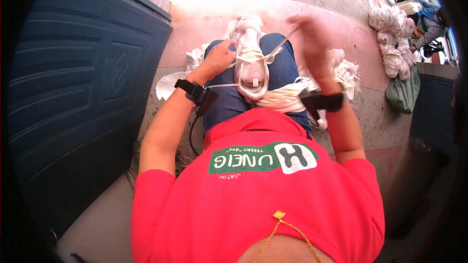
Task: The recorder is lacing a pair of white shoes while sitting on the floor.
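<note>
A pale pink and white sneaker (251,70) lies across my thighs, its opening toward me and its toe pointing away. White shoelace (251,60) crosses its upper. On the shoe's left side, my left hand (219,58) is closed, its fingertips pinched on the lace beside the eyelets. My right hand (314,51) is raised to the right of the shoe and smeared by motion. A taut stretch of lace runs from the shoe up to its fingers. A bundle of cream laces (285,97) rests on my right thigh.
More pale shoes (344,70) sit on the ground right of my knees, others (196,57) to the left. A dark blue panelled door (83,78) stands at left. At far right, a shoe pile (392,39) tops a green sack (403,90) near another person (431,22).
</note>
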Demonstrator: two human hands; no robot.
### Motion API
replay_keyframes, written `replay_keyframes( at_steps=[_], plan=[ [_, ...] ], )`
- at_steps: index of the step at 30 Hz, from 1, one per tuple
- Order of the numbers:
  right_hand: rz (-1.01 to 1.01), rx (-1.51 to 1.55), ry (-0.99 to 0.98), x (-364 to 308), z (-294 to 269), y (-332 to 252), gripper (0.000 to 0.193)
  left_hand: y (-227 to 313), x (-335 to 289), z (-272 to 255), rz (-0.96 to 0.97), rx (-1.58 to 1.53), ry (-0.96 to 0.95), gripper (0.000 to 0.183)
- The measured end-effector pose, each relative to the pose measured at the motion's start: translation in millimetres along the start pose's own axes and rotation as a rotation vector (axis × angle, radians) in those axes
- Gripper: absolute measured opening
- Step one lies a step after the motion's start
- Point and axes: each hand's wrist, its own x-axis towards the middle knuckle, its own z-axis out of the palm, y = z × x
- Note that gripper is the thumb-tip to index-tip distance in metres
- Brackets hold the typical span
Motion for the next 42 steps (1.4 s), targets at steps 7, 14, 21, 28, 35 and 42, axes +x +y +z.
replay_keyframes(
  at_steps=[7, 14, 21, 28, 35, 42],
  plan=[
    [0.264, 0.376, 0.068, 46, -44, -47, 0.015, 6, -7, -6, -0.153, -0.335, -0.017, 0.037],
    [0.872, 0.244, -0.782, -63, 67, 32, 0.027, -3, -6, 3, -0.124, -0.334, 0.076, 0.035],
    [0.53, -0.244, -0.652, -84, 108, 35, 0.022, -11, -5, 7, -0.126, -0.328, 0.06, 0.037],
    [0.526, -0.467, -0.807, -68, 107, 26, 0.018, -14, -4, 11, -0.115, -0.302, 0.131, 0.033],
    [1.019, 0.621, -0.652, -16, -61, -17, 0.015, 3, -3, -9, -0.234, -0.537, 0.047, 0.029],
    [0.447, 1.158, -0.325, -44, -129, -33, 0.013, 24, 41, 19, 0.216, 0.243, -0.074, 0.023]
  ],
)
